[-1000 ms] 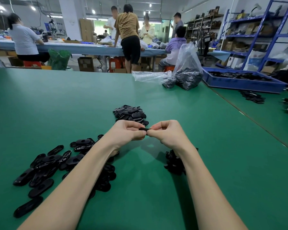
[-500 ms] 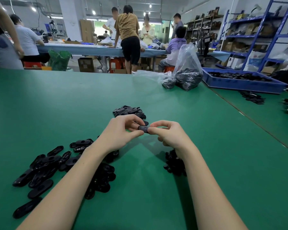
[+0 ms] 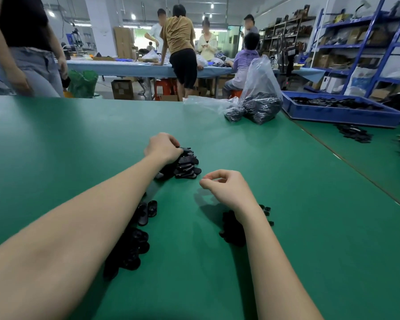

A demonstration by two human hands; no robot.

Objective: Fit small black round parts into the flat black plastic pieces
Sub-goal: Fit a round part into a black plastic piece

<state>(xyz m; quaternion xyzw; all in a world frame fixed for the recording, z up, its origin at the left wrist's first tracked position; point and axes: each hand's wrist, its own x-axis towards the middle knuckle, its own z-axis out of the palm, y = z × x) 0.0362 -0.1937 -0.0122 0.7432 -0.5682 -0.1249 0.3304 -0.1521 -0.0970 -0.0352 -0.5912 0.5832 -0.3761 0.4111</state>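
Observation:
My left hand point(image 3: 163, 146) reaches forward over the far pile of flat black plastic pieces point(image 3: 187, 168). Its curled fingers hold one flat piece point(image 3: 183, 148) at the top of that pile. My right hand point(image 3: 224, 184) hovers just above the green table point(image 3: 286, 227), right of the pile. Its fingers are loosely curled, with nothing visible in them. A small heap of black round parts point(image 3: 231, 229) lies under my right wrist. Another spread of flat black pieces point(image 3: 134, 245) lies near me, mostly hidden under my left forearm.
Two clear plastic bags of black parts point(image 3: 261, 107) stand at the far table edge. A blue bin point(image 3: 342, 113) and loose black pieces point(image 3: 353, 133) are on the adjoining table to the right. A person point(image 3: 32, 65) stands at the far left edge.
My hands have parted. My left hand carried the flat piece forward to the far pile, and my right hand let go and stayed back. A person has walked in at the far left.

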